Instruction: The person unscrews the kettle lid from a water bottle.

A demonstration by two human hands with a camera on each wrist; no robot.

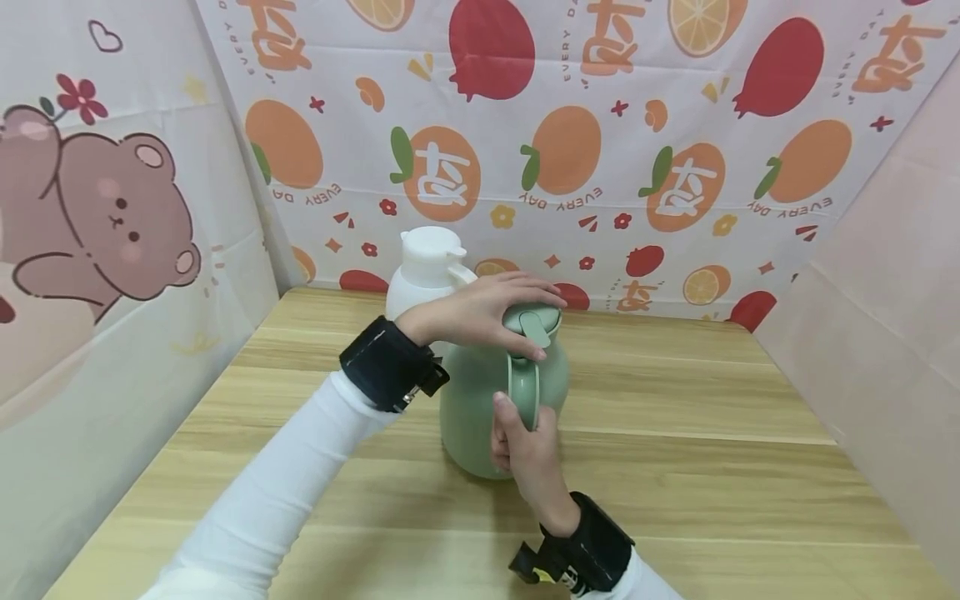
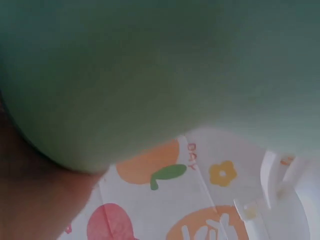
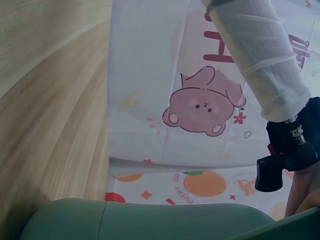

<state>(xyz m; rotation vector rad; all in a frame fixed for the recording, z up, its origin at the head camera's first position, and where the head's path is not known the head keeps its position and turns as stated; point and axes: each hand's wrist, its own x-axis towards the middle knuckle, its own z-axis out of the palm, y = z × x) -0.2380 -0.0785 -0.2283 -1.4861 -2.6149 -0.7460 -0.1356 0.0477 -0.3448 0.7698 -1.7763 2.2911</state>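
Observation:
A sage-green thermos jug point(image 1: 471, 408) stands upright over the wooden table, its handle point(image 1: 527, 390) toward the person. My left hand point(image 1: 487, 310) holds the jug's lid point(image 1: 548, 317) from the left, with fingers across the far side and thumb by the lid's lever point(image 1: 534, 329). Lower down, my right hand point(image 1: 531, 450) grips the handle, thumb pointing up along it. The jug's green body point(image 2: 150, 75) fills most of the left wrist view, blurred. In the right wrist view its side point(image 3: 160, 220) spans the bottom edge.
Right behind the green jug, to the left, is a white jug point(image 1: 429, 260), partly hidden by the left hand and forearm. The wooden table point(image 1: 712, 467) reaches a fruit-print cloth point(image 1: 600, 75) at the back. A bear-print cloth point(image 1: 112, 208) hangs at the left.

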